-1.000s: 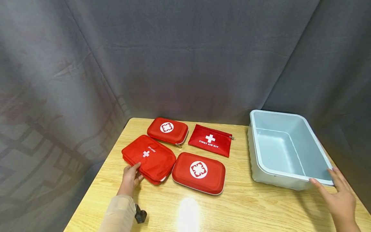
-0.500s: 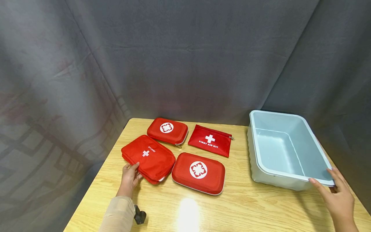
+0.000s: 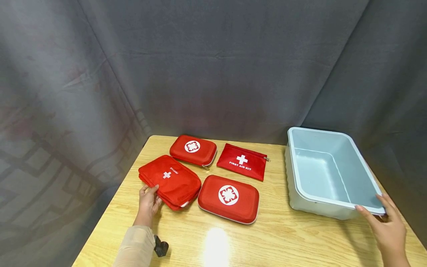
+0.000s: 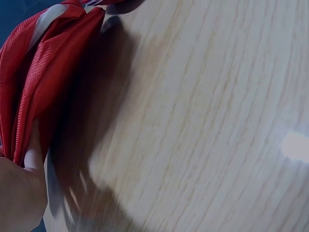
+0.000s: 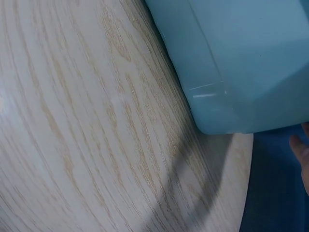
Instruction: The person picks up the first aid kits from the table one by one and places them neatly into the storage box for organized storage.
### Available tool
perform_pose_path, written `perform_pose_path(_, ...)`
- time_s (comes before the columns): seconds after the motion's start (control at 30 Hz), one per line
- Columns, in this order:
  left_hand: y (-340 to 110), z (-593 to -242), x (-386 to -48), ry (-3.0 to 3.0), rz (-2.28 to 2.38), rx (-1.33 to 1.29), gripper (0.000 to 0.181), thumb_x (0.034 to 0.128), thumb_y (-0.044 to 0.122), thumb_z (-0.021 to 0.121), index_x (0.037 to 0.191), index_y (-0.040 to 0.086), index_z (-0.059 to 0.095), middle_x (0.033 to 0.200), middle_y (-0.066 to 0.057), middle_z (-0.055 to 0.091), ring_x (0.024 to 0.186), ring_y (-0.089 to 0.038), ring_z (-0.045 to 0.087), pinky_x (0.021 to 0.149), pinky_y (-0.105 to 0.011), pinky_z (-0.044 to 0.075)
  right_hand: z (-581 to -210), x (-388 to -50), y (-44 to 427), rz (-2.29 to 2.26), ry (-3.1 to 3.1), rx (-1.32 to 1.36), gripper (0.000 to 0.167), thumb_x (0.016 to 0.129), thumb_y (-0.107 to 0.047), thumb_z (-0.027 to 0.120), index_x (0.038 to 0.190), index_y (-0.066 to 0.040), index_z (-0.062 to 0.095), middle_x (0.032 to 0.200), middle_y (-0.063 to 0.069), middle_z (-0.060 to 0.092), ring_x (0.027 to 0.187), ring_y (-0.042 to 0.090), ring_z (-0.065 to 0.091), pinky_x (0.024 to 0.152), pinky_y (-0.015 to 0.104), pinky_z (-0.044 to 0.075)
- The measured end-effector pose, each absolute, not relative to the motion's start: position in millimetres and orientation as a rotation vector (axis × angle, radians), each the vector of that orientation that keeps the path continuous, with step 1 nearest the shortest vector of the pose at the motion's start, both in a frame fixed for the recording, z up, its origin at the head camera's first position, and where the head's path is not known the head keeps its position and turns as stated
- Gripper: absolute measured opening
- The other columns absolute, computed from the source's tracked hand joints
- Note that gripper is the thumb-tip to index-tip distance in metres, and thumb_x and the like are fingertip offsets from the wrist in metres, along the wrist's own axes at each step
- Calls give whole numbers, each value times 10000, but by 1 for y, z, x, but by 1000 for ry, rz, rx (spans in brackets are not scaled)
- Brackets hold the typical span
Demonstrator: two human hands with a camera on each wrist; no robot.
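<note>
My left hand point(image 3: 148, 204) pinches the near left edge of a soft red first aid pouch point(image 3: 180, 181) with a small white cross. The thumb lies on top and fingers reach underneath. In the left wrist view, the pouch point(image 4: 43, 77) casts a shadow on the table, its near edge raised, with a finger point(image 4: 34, 150) against its underside. Over at the right, my right hand point(image 3: 388, 230) grips the near right corner of a pale blue plastic bin point(image 3: 328, 203), thumb on the front rim. Its fingers point(image 5: 300, 149) show only partly in the right wrist view, beside the bin point(image 5: 231, 96).
Two red hard-shell first aid cases point(image 3: 230, 213) point(image 3: 183, 152) lie beside the pouch. A flat red zip pouch point(image 3: 233, 155) marked FIRST AID KIT is behind the nearer case. All stand on a wooden table point(image 3: 277, 237) backed by a grey curtain point(image 3: 217, 74).
The soft pouch and my left hand have shifted slightly left and away from me. My right hand has moved slightly left at the bin corner, while the bin looks unmoved.
</note>
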State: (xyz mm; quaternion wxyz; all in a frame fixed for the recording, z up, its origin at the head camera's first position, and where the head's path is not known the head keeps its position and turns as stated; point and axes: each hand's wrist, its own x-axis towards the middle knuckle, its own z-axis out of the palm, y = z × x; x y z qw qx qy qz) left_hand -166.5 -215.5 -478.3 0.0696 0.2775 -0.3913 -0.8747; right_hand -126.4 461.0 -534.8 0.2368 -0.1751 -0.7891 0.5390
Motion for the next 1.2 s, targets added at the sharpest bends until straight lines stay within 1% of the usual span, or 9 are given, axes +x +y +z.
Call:
perform_pose_path(0.17,-217,-476,-166,-1154,-2602,798,382,832,-73,445,1007,182,220,769,6,529,598,-111,560,544,-252,490,-541,-128,468,1572,-2100,-470,711,673,43,692,1284,-192,416,1375,-120,211,1176,54,264,718,2,314)
perform_pose_path(0.37,-216,-473,-168,-1129,-2588,804,383,830,-79,441,996,190,224,808,-6,505,609,-110,560,562,-256,494,-538,-127,468,1468,-2169,-515,718,679,9,699,1291,-224,403,1368,-144,217,1174,40,262,699,-2,319)
perform_pose_path(0.57,-215,-464,-170,-1095,-2591,772,376,836,-73,437,1008,185,223,863,-13,487,624,-113,565,567,-259,496,-540,-128,466,1437,-2169,-528,709,679,8,700,1284,-225,414,1363,-131,237,1168,48,273,698,-4,318)
perform_pose_path(0.83,-211,-456,-176,-1064,-2617,705,375,835,-77,445,1004,192,246,813,7,517,569,-113,552,499,-236,487,-541,-128,465,1366,-2206,-546,691,693,-30,700,1284,-242,412,1364,-146,231,1163,39,275,734,-5,293)
perform_pose_path(1.03,-202,-445,-176,-1065,-2632,671,373,837,-73,451,1015,187,250,802,-4,522,573,-121,554,500,-247,489,-544,-129,468,1389,-2213,-516,698,697,-19,693,1292,-240,400,1365,-152,225,1160,25,279,739,-6,293)
perform_pose_path(1.2,-195,-440,-179,-1069,-2631,607,369,831,-67,463,1012,182,260,791,-1,525,547,-108,547,471,-225,478,-544,-128,469,1371,-2237,-518,698,706,-42,691,1297,-259,389,1366,-171,219,1166,-1,264,770,-7,271)
